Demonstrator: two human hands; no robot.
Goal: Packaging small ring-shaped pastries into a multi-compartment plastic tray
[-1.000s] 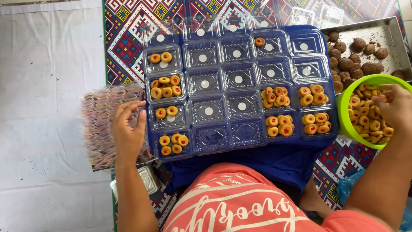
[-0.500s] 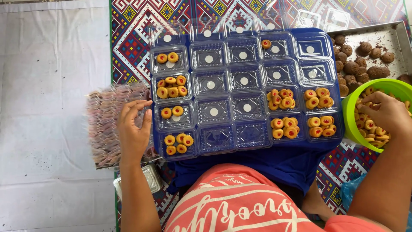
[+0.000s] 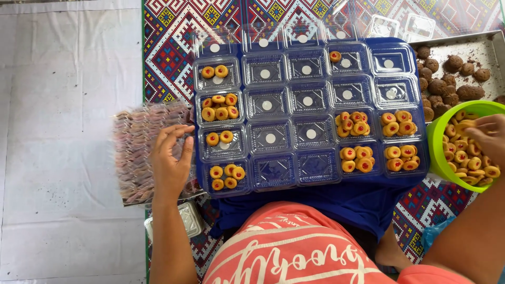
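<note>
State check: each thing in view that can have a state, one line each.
left hand: open, fingers spread, resting beside the clear containers, holding nothing
right hand: inside the green bowl, among the cookies; grip unclear
clear containers: lids open, some hold jam cookies, middle ones empty
green bowl: partly full of cookies
metal tray: holds brown cookies

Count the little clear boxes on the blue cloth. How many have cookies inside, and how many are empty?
Boxes with cookies: 9
Empty boxes: 11
Total: 20
</note>
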